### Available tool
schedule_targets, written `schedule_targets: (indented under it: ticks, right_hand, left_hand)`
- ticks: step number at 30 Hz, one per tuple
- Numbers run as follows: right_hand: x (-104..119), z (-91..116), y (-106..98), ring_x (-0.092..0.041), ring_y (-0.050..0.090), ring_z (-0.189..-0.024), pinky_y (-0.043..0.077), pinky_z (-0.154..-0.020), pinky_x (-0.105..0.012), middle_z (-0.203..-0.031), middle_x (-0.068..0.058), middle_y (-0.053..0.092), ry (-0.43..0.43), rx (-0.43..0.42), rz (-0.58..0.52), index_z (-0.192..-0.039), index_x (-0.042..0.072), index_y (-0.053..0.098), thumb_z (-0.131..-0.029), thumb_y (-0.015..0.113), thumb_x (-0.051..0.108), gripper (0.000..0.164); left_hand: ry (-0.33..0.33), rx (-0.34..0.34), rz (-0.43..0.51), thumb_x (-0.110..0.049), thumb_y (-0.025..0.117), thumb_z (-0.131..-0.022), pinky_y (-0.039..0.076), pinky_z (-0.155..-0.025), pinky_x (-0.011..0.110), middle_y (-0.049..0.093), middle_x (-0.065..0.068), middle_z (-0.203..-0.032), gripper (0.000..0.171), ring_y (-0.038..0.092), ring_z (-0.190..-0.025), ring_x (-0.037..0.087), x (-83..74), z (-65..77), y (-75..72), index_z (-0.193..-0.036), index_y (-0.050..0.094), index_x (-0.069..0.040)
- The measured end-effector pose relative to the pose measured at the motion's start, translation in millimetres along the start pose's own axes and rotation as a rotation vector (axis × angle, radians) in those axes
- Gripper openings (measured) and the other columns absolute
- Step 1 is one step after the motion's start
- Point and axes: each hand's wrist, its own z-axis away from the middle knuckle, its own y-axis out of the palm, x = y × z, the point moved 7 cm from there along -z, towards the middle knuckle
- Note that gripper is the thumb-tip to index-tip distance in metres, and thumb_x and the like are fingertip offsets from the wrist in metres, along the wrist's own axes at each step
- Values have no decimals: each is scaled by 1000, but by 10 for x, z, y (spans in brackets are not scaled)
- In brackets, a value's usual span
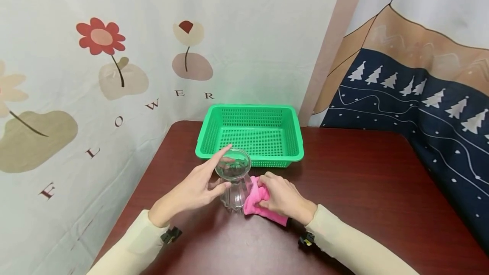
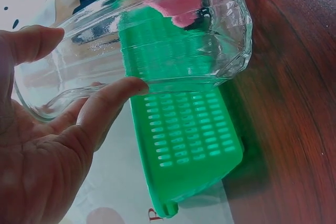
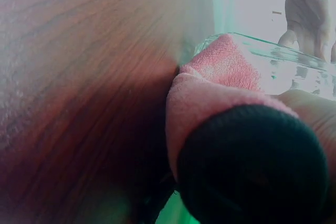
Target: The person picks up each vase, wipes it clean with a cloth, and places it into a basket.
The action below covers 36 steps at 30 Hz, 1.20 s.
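A clear glass vase [image 1: 234, 192] with a flared rim and faceted lower body stands upright on the table, in front of the basket. My left hand [image 1: 195, 183] holds it from the left, thumb on the near side and fingers around the far side; the left wrist view shows thumb and fingertips against the glass [image 2: 173, 51]. A bunched pink cloth [image 1: 257, 200] is gripped in my right hand [image 1: 284, 196] and pressed to the vase's right side. In the right wrist view the cloth [image 3: 226, 66] touches the glass, while a dark round shape covers much of the foreground.
Behind the vase sits a green perforated plastic basket [image 1: 250, 139], nothing seen inside it. The dark red wooden table [image 1: 355, 190] spreads to the right. Printed curtains [image 1: 244, 33] hang along its back and sides.
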Motion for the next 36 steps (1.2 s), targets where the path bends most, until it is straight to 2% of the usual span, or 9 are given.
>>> schedule_targets:
  ticks: [3, 7, 13, 22, 27, 36]
  right_hand:
    - [1, -12, 6, -9, 58, -78, 53, -65, -26, -104, 2, 69, 1, -6, -1, -112, 12, 77, -83, 106, 15, 41]
    - [-12, -13, 30, -9, 57, -79, 52, -66, -26, -104, 3, 68, 17, 0, -19, -115, 13, 76, -84, 104, 13, 42]
    - [-21, 17, 57, -8, 57, -80, 52, -65, -25, -105, 3, 67, 27, 14, -30, -116, 14, 73, -87, 102, 12, 41]
    - [-10, 34, 38, -9, 56, -82, 53, -71, -25, -108, 0, 66, -10, -4, -58, -118, 12, 70, -89, 102, 12, 43]
    - [0, 57, 31, -9, 56, -84, 53, -72, -24, -111, -1, 68, -42, -21, -85, -120, 10, 70, -90, 99, 8, 42]
    - [41, 76, -51, -12, 64, -94, 61, -83, -30, -115, -1, 72, -81, -75, -75, -123, 8, 73, -86, 96, 3, 43]
  left_hand:
    - [-3, -6, 1, -11, 85, -106, 67, -82, 34, 70, 13, -160, 104, 70, -115, 20, 3, 4, -8, -187, 21, -21]
    - [-15, -6, 13, -10, 86, -105, 68, -85, 32, 69, 14, -161, 104, 72, -121, 25, 14, 13, -7, -187, 22, -21]
    - [-24, -1, 17, -11, 85, -106, 69, -85, 35, 68, 13, -162, 104, 73, -121, 28, 30, 36, 29, -187, 21, -22]
    - [-19, 2, 11, -11, 84, -107, 70, -87, 39, 68, 14, -162, 103, 75, -127, 34, 22, 15, 32, -187, 21, -22]
    - [-22, 2, 4, -12, 85, -107, 69, -86, 37, 69, 14, -162, 103, 75, -124, 31, 25, 22, 36, -187, 21, -21]
    - [-17, -4, -3, -11, 85, -107, 69, -87, 37, 70, 13, -160, 103, 74, -123, 24, 1, 25, 25, -187, 21, -20]
